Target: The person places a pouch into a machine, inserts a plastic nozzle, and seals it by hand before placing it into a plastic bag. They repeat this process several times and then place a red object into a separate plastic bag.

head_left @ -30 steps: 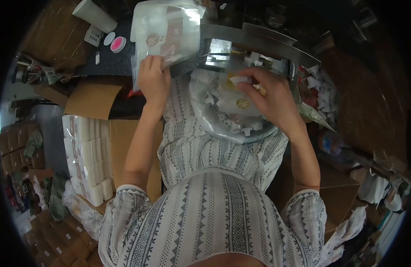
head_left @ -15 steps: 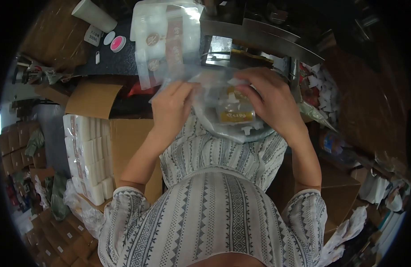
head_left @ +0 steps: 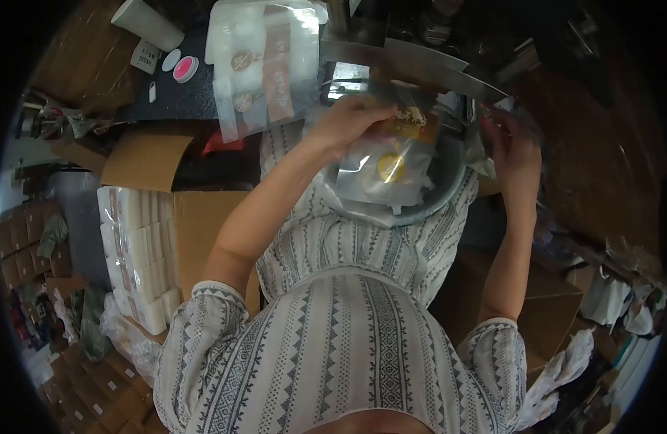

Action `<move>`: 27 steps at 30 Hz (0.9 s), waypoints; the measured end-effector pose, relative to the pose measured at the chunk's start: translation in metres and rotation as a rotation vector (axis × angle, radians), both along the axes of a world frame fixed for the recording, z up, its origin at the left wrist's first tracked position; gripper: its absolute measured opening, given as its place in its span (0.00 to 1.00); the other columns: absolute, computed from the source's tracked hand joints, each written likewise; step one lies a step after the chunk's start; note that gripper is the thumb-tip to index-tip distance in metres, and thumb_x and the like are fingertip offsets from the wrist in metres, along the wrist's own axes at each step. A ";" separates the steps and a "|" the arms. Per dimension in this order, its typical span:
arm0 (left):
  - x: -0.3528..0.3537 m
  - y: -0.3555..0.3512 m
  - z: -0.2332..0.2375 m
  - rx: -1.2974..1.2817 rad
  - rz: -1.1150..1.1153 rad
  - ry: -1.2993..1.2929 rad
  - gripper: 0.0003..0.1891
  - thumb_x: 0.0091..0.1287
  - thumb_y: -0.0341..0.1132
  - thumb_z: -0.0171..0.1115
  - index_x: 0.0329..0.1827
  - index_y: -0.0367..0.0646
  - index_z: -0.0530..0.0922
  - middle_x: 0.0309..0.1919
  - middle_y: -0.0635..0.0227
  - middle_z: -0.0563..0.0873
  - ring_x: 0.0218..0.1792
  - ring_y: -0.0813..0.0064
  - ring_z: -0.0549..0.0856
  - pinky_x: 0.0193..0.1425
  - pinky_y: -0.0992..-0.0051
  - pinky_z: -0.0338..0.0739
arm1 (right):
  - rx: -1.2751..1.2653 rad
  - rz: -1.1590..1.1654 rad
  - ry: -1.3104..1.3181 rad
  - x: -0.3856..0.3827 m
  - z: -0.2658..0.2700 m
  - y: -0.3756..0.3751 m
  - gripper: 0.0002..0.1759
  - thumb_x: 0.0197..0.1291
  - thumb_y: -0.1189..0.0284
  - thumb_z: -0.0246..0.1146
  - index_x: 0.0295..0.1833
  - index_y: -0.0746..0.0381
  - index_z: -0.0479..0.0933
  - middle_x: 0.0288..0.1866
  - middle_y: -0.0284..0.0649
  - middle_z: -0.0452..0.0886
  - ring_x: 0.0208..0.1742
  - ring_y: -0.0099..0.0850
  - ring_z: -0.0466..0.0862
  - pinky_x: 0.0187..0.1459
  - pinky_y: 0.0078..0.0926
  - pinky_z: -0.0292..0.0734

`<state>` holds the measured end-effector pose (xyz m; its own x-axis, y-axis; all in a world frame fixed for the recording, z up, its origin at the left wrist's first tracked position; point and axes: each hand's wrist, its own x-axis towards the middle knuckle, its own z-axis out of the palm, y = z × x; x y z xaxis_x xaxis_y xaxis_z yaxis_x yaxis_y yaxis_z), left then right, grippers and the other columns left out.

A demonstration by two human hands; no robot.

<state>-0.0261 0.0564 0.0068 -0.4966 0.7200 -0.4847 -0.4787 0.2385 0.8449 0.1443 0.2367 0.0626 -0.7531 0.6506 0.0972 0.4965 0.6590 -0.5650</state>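
Observation:
My left hand (head_left: 355, 119) grips the top of a clear plastic pouch (head_left: 387, 163) with a gold round sticker and a yellow label. It holds the pouch over a round basin (head_left: 427, 206) that has white paper scraps in it, resting against my lap. My right hand (head_left: 514, 148) is raised to the right of the basin, fingers curled beside the end of a metal machine bar (head_left: 420, 64). Whether it holds anything is unclear. A stack of clear bags with brown labels (head_left: 264, 61) lies on the dark counter, left of my left hand.
A white cup (head_left: 147, 23), a small white label card (head_left: 147, 54) and a pink lid (head_left: 183, 69) sit on the counter at the back left. Packs of white rolls (head_left: 138, 246) and an open cardboard box (head_left: 203, 224) stand to my left. Brown boxes (head_left: 550, 304) are on my right.
My left hand moved right and took the pouch, lifting it over the basin. My right hand let go of the pouch and swung out to the right, toward the machine's end.

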 end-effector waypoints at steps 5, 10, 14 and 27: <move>-0.019 -0.042 0.006 -0.085 0.035 0.550 0.19 0.64 0.38 0.64 0.49 0.29 0.76 0.40 0.58 0.84 0.36 0.64 0.86 0.36 0.70 0.79 | 0.328 0.037 -0.106 0.003 -0.057 0.048 0.14 0.58 0.76 0.57 0.50 0.60 0.76 0.44 0.52 0.81 0.43 0.51 0.81 0.44 0.43 0.76; -0.030 -0.103 -0.029 -0.618 0.150 2.171 0.13 0.58 0.31 0.64 0.45 0.38 0.79 0.40 0.58 0.83 0.39 0.57 0.83 0.40 0.69 0.76 | 0.158 -0.006 -0.231 0.015 -0.017 0.024 0.12 0.60 0.75 0.56 0.50 0.59 0.74 0.44 0.51 0.82 0.43 0.47 0.83 0.42 0.41 0.78; -0.022 -0.126 -0.016 -0.544 0.178 1.592 0.11 0.56 0.26 0.63 0.43 0.42 0.80 0.34 0.60 0.81 0.33 0.58 0.82 0.35 0.68 0.75 | -0.434 0.187 0.217 0.007 0.003 -0.013 0.10 0.60 0.78 0.59 0.47 0.62 0.71 0.47 0.42 0.82 0.43 0.30 0.82 0.43 0.27 0.76; 0.034 -0.082 0.024 -0.110 -0.175 0.994 0.06 0.62 0.28 0.60 0.40 0.38 0.80 0.31 0.61 0.84 0.31 0.67 0.85 0.32 0.73 0.77 | -0.843 0.555 0.363 -0.035 -0.011 -0.060 0.10 0.59 0.77 0.62 0.44 0.64 0.69 0.50 0.41 0.82 0.55 0.32 0.80 0.54 0.28 0.73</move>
<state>0.0078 -0.0253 0.0309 -0.6026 0.7977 0.0224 0.4779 0.3382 0.8107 0.1094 0.1765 0.0516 -0.9808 0.1875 0.0540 -0.0416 0.0695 -0.9967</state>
